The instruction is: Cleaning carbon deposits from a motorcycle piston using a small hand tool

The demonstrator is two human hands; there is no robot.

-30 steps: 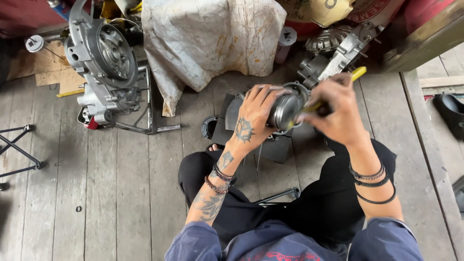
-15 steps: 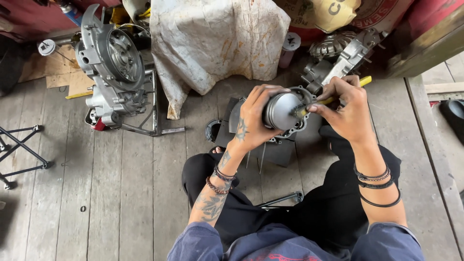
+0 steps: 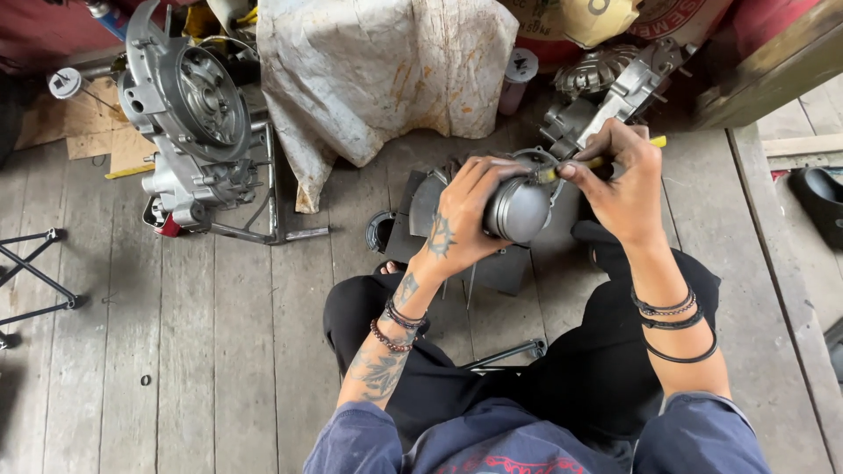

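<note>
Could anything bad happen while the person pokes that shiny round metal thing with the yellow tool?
The yellow-handled tool could slip off the piston and jab the left hand wrapped around it. The piston is held in the air, so it might drop onto the wooden floor and get dented.

Soft even daylight, sharp focus

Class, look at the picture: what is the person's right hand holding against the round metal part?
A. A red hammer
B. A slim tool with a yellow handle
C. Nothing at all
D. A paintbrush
B: the right hand pinches a slim tool with a yellow handle, its tip at the grey round metal part gripped by the left hand.
</note>
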